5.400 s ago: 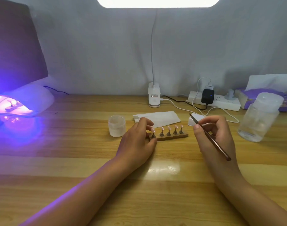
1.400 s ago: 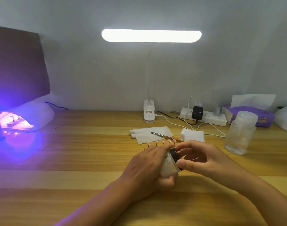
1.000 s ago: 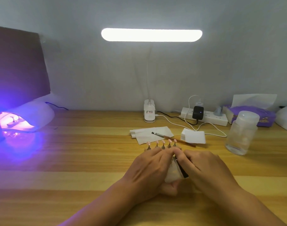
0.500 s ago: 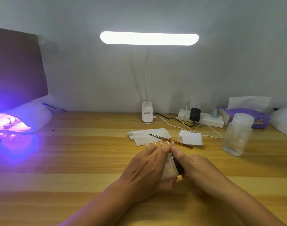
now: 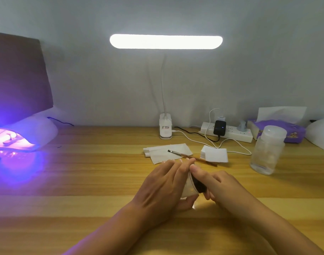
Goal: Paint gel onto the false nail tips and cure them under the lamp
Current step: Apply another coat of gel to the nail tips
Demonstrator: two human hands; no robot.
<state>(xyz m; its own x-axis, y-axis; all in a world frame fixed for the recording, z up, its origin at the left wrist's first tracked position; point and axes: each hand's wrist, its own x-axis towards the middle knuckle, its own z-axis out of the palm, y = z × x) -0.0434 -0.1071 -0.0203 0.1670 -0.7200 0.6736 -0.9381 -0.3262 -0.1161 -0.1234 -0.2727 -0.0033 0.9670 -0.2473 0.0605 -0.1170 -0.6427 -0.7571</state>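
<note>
Left hand [image 5: 163, 188] wraps the tilted jar [image 5: 187, 189]; right hand [image 5: 219, 184] grips its black lid [image 5: 198, 185]. The brush [image 5: 183, 155] lies just beyond both hands' fingertips.

A varnished wooden table [image 5: 87, 183] throws the light back in soft, glossy bands. On it, the small jar [image 5: 187, 189] is frosted, matt plastic under a dark, smooth lid [image 5: 198, 185]. The brush [image 5: 194, 158] has a shiny coppery handle and the thin white paper wipes [image 5: 168, 150] look matt. The bottle [image 5: 266, 157] is clear plastic with a frosted cap [image 5: 274, 132], and the curing lamp [image 5: 41, 128] is smooth white plastic.
</note>
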